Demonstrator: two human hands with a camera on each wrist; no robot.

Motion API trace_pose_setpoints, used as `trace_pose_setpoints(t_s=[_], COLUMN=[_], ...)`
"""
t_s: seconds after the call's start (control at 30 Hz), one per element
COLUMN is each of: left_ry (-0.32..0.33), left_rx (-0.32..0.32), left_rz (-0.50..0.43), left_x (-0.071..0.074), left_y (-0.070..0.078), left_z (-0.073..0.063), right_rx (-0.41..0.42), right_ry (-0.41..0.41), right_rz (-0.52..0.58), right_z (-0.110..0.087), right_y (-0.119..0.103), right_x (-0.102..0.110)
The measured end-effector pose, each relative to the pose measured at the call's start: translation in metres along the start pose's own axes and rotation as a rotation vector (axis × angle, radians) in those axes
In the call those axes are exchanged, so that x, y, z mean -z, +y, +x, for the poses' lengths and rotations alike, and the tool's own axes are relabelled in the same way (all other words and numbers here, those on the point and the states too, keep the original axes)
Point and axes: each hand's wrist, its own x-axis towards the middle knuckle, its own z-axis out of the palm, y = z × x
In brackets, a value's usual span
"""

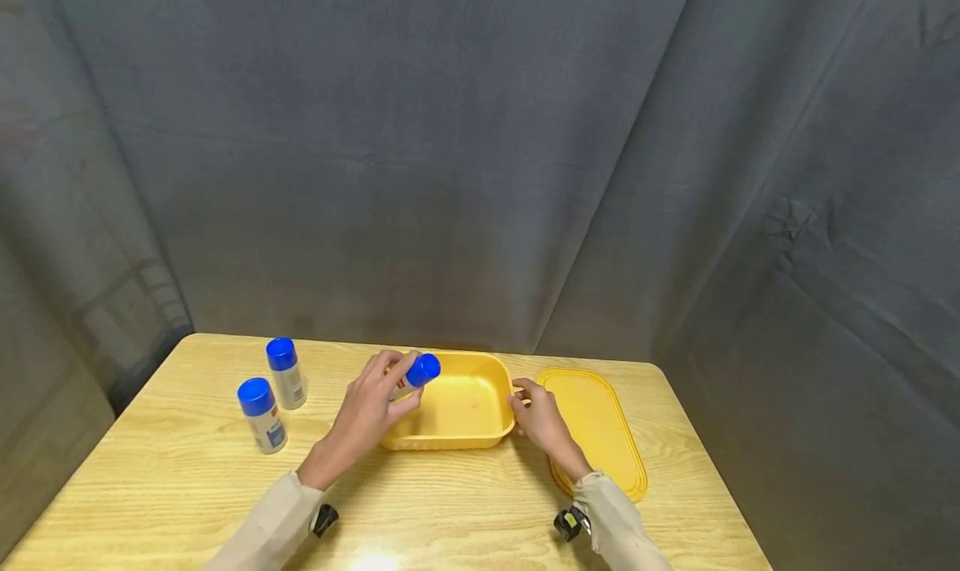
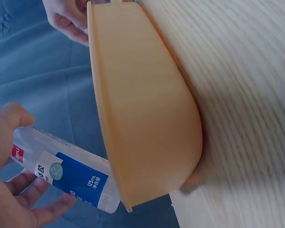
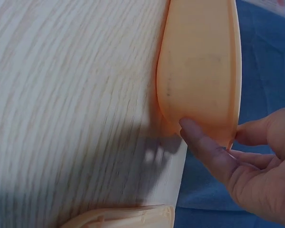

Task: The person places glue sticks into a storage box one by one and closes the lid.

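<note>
My left hand [image 1: 375, 396] grips a glue bottle [image 1: 424, 369] with a blue cap, tilted over the left part of a yellow plastic container [image 1: 461, 443]. In the left wrist view the label of the bottle [image 2: 78, 173] reads 125mL, and its base is right at the container's rim. At the opposite end, my right hand [image 1: 542, 417] pinches the container's edge. The right wrist view has fingertips [image 3: 192, 129] against the outer wall of the container [image 3: 199, 71] and others at the rim.
Two more blue-capped glue bottles, one behind [image 1: 288, 375] and one in front [image 1: 262, 417], stand upright on the left of the wooden table [image 1: 420, 504]. A flat yellow lid [image 1: 600, 425] lies to the right, partly under my right forearm. Grey curtains [image 1: 375, 179] hang behind.
</note>
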Motion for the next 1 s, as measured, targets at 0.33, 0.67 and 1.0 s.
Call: trace_pose_setpoints(t_s=[0.33, 0.67, 1.0], left_ry=[-0.1, -0.265, -0.368], left_rx=[-0.016, 0.017, 0.038], left_rz=[0.005, -0.022, -0.077], left_x=[-0.019, -0.028, -0.036], left_y=[0.003, 0.01, 0.011], left_z=[-0.001, -0.003, -0.002], right_rx=[-0.002, -0.001, -0.033], right_ry=[0.022, 0.015, 0.005], right_rz=[0.014, 0.025, 0.077], right_z=[-0.003, -0.003, -0.001], right_y=[0.004, 0.002, 0.001], right_x=[0.001, -0.001, -0.001])
